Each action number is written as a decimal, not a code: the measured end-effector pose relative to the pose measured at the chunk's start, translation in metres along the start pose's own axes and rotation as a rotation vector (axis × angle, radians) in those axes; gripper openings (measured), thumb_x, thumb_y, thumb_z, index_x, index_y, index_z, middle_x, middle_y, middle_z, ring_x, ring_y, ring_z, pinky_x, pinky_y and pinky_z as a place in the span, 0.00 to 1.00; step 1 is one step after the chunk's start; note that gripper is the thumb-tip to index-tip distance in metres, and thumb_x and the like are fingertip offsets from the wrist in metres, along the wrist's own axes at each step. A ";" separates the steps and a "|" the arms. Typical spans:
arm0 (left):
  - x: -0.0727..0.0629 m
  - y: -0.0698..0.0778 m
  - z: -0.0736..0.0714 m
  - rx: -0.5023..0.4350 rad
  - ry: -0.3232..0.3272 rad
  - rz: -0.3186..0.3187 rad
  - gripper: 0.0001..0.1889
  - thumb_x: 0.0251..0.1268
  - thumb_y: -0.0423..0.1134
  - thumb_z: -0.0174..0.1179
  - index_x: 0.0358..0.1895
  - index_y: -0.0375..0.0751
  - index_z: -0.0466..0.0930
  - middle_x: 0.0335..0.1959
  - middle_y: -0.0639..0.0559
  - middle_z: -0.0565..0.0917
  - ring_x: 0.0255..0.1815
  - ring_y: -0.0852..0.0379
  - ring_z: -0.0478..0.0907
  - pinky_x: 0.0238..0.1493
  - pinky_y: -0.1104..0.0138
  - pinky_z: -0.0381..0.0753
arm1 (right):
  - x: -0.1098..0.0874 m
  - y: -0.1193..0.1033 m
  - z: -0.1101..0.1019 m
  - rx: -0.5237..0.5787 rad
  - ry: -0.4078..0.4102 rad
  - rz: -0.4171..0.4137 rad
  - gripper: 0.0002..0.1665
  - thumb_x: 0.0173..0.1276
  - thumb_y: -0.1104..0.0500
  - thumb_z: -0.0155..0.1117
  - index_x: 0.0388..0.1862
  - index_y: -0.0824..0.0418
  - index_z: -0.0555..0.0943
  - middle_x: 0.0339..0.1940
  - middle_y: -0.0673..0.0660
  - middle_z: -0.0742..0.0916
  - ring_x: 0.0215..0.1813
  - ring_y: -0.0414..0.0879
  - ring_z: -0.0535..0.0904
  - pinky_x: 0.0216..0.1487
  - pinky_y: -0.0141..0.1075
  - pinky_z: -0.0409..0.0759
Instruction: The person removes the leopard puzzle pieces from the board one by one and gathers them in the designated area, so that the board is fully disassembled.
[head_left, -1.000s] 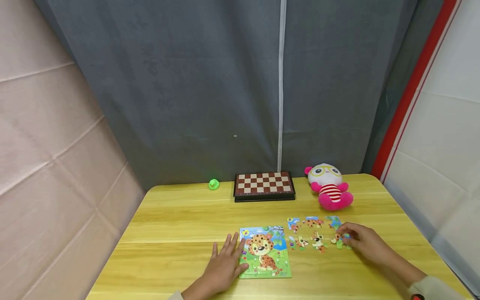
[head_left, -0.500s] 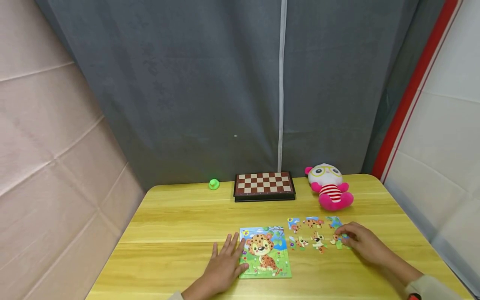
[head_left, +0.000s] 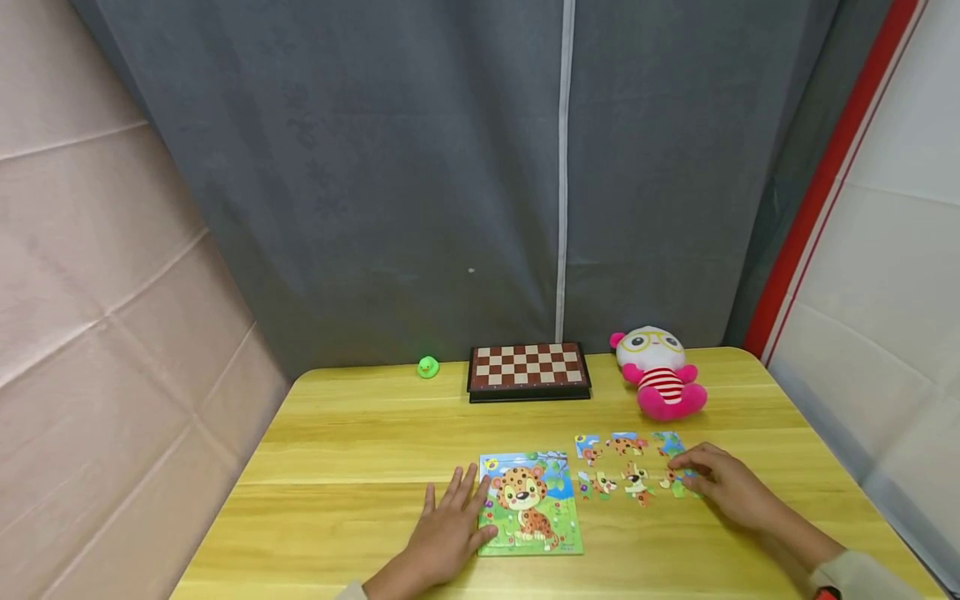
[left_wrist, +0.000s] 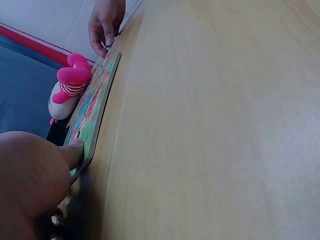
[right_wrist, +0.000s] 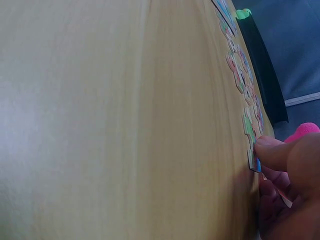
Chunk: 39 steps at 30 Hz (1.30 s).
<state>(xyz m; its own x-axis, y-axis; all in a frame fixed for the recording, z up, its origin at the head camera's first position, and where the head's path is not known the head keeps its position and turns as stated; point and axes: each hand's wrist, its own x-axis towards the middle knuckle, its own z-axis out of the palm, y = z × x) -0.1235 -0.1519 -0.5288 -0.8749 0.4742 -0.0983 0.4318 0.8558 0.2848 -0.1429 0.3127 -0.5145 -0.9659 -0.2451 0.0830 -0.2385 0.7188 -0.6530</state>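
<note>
The leopard puzzle board lies flat on the table. My left hand rests on its left edge with straight, spread fingers, and in the left wrist view the thumb lies on the board's face. To the board's right, loose jigsaw pieces sit in two rows, among them a leopard-face piece. At the right end of the nearer row, my right hand pinches a green puzzle piece between thumb and curled fingers. The piece lies on the table, partly covered by the fingers.
Along the back of the wooden table are a green toy duck, a folded chessboard and a pink-and-white plush panda. A grey curtain hangs behind, with pale fabric walls on both sides.
My right hand has shifted slightly to the left with the puzzle piece in its fingers. The left hand has stayed in place on the board.
</note>
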 end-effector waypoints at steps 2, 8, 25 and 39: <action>0.000 0.000 0.000 0.002 0.000 0.001 0.41 0.77 0.66 0.46 0.84 0.48 0.51 0.86 0.43 0.46 0.85 0.38 0.42 0.74 0.27 0.46 | 0.000 -0.001 0.000 -0.002 -0.002 0.003 0.13 0.71 0.65 0.68 0.50 0.52 0.87 0.47 0.47 0.83 0.51 0.33 0.77 0.50 0.32 0.80; 0.001 0.000 0.000 0.003 0.000 0.001 0.41 0.77 0.66 0.45 0.84 0.48 0.51 0.86 0.43 0.45 0.85 0.38 0.43 0.74 0.27 0.46 | 0.000 -0.005 -0.003 0.024 -0.003 0.010 0.12 0.72 0.64 0.67 0.51 0.54 0.87 0.47 0.48 0.83 0.50 0.34 0.78 0.48 0.31 0.80; 0.000 0.000 0.000 0.003 0.003 0.000 0.41 0.77 0.66 0.45 0.84 0.49 0.51 0.86 0.43 0.46 0.85 0.39 0.43 0.74 0.28 0.45 | 0.003 -0.013 -0.001 0.117 0.016 -0.093 0.12 0.72 0.64 0.68 0.53 0.60 0.86 0.49 0.54 0.86 0.53 0.31 0.78 0.52 0.22 0.76; 0.000 -0.001 -0.002 -0.011 -0.008 0.003 0.44 0.74 0.71 0.41 0.84 0.48 0.52 0.86 0.44 0.45 0.85 0.40 0.43 0.75 0.29 0.45 | 0.019 -0.043 0.021 0.124 -0.077 -0.118 0.12 0.73 0.60 0.67 0.54 0.56 0.87 0.54 0.54 0.85 0.54 0.46 0.78 0.52 0.31 0.77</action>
<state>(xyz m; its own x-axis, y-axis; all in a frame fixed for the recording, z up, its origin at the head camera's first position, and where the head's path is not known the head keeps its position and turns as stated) -0.1242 -0.1529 -0.5275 -0.8718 0.4784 -0.1052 0.4319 0.8521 0.2957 -0.1491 0.2639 -0.5005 -0.9204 -0.3752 0.1099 -0.3307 0.5974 -0.7306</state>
